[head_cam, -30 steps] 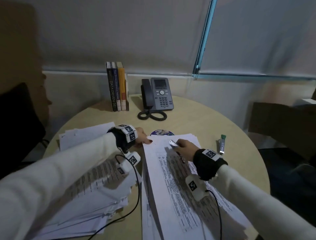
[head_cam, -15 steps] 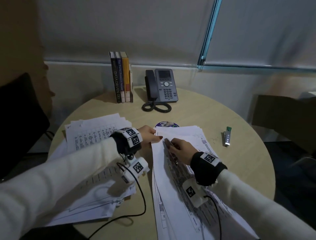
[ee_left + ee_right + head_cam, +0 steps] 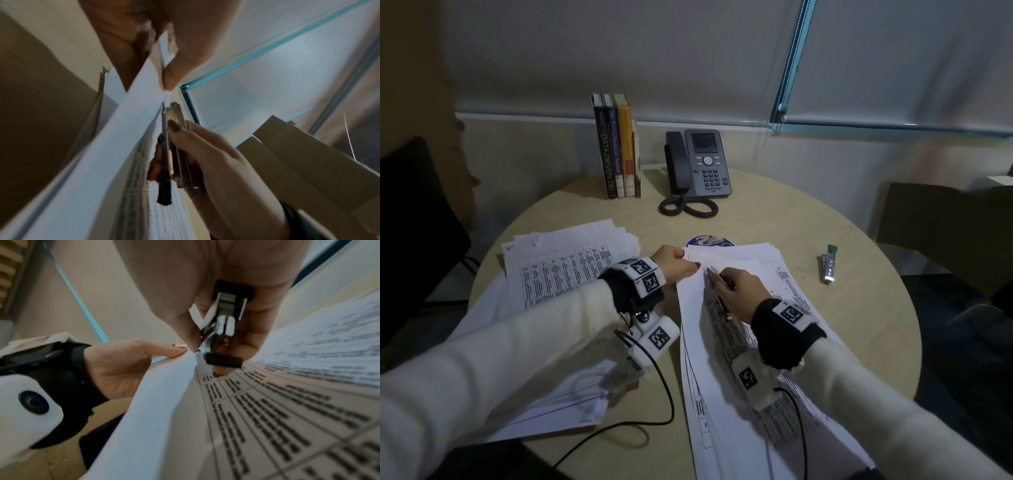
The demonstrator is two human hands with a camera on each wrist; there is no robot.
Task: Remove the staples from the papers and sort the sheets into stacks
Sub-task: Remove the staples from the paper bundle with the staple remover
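Both my arms are in cream-white long sleeves (image 3: 500,363). Each wrist wears a black band (image 3: 784,335) topped with white blocks printed with black square-pattern markers (image 3: 643,274). Under each wrist hangs a white rounded camera pod (image 3: 657,337), marker-tagged too, with a dark round lens (image 3: 34,402). A thin black cable (image 3: 619,428) runs from the left pod; another (image 3: 799,421) leaves the right one. My nails (image 3: 174,125) are painted dark.
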